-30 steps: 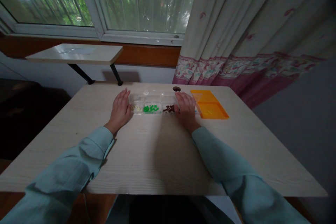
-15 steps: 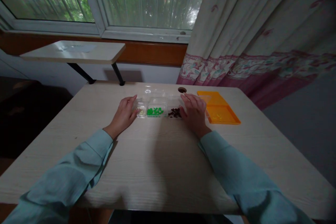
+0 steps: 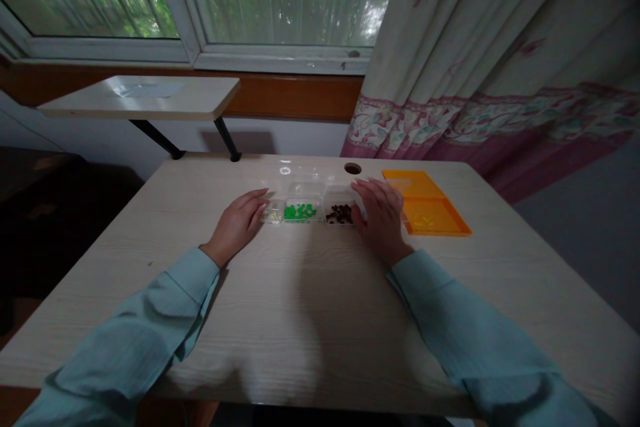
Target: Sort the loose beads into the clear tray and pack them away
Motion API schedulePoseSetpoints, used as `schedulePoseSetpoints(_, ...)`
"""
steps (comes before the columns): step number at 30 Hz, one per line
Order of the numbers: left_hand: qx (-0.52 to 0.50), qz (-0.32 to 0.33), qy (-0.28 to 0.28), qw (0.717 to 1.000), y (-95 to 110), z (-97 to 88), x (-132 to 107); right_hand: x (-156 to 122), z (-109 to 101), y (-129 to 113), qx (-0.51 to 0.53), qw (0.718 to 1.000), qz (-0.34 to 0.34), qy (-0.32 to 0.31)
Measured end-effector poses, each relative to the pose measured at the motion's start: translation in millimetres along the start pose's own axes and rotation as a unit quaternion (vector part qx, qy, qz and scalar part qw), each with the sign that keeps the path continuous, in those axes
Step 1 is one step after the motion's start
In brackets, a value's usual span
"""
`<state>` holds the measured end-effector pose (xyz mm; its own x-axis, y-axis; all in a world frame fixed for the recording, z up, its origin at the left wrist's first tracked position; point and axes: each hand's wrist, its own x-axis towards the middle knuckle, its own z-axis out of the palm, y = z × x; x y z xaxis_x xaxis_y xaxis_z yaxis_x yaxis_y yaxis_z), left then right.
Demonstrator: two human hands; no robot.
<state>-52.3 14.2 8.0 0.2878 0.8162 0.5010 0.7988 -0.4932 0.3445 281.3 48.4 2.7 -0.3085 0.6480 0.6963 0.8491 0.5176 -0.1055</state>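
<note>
A clear plastic compartment box lies on the pale wooden table. It holds pale beads on the left, green beads in the middle and dark brown beads on the right. My left hand rests flat at the box's left end, fingers stretched out and touching it. At the box's right end lies my right hand, fingers extended over the box edge. Both sleeves are light teal.
An orange tray with a few small yellow pieces sits just right of my right hand. A round cable hole is behind the box. A small side table stands under the window; curtains hang at right.
My view has shifted, so everything sits a little further right in the picture. My left hand has slid slightly outward along the box's left end; both hands stay at the box.
</note>
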Motion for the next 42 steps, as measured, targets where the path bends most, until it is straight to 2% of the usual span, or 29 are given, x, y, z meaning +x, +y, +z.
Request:
schedulePoseSetpoints(10, -0.101, -0.005, -0.076, 0.992, -9, 8.3, -1, 0, -1, 1, 0.019, 1.000, -0.014, 0.017)
schedulePoseSetpoints(16, -0.116, -0.015, -0.076, 0.990, -16, 12.6, -2, -1, -1, 0, 0.029, 0.999, -0.012, 0.017)
schedulePoseSetpoints(19, -0.114, -0.005, -0.054, 0.992, -15, 15.2, -2, -2, -3, 1, 0.050, 0.999, -0.002, 0.011)
schedulePoseSetpoints(22, -0.068, 0.015, 0.009, 0.998, -7, 15.4, 2, -2, -5, 3, 0.077, 0.997, 0.010, 0.009)
schedulePoseSetpoints(25, -0.026, 0.039, 0.076, 0.996, 6, 17.1, 14, -1, -4, 5, 0.089, 0.996, 0.020, 0.019)
schedulePoseSetpoints(28, 0.023, 0.045, 0.115, 0.992, 18, 24.3, 30, -1, -5, 5, 0.096, 0.994, 0.029, 0.029)
schedulePoseSetpoints(30, 0.055, 0.047, 0.116, 0.991, 24, 31.3, 40, 0, -6, 4, 0.102, 0.993, 0.039, 0.035)
schedulePoseSetpoints(34, 0.085, 0.065, 0.079, 0.991, 28, 40.3, 48, 0, -8, 2, 0.115, 0.991, 0.044, 0.048)
schedulePoseSetpoints(42, 0.068, 0.067, 0.093, 0.991, 32, 28.8, 36, -3, -11, 3, 0.080, 0.994, 0.036, 0.072)
